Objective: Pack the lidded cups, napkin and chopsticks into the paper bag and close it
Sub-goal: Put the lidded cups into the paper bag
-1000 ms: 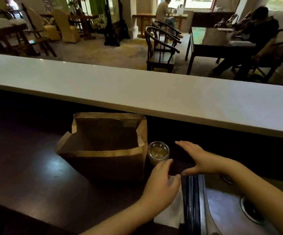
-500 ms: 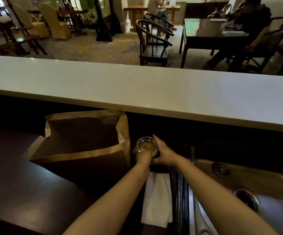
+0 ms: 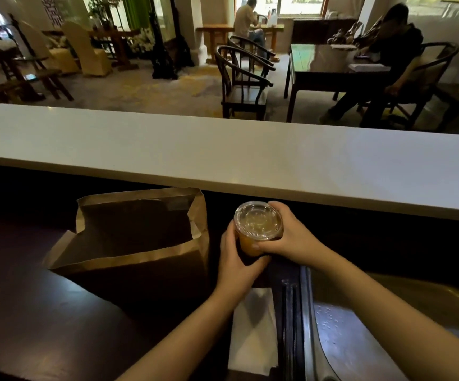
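A clear lidded cup (image 3: 258, 221) with amber drink is lifted above the dark counter, just right of the paper bag. My left hand (image 3: 239, 262) wraps its lower side and my right hand (image 3: 291, 237) grips it under the lid. The brown paper bag (image 3: 129, 243) stands open on the counter, its mouth facing up. A white napkin (image 3: 253, 331) lies flat near the front edge below the cup. Dark chopsticks (image 3: 288, 320) lie lengthwise right of the napkin, beside the sink edge.
A steel sink (image 3: 360, 339) fills the lower right. A white raised ledge (image 3: 223, 160) runs across behind the bag and cup. Beyond it are chairs, tables and seated people.
Both hands closed around the cup and raised it off the counter. The view shifted, with the bag now sitting more to the left.
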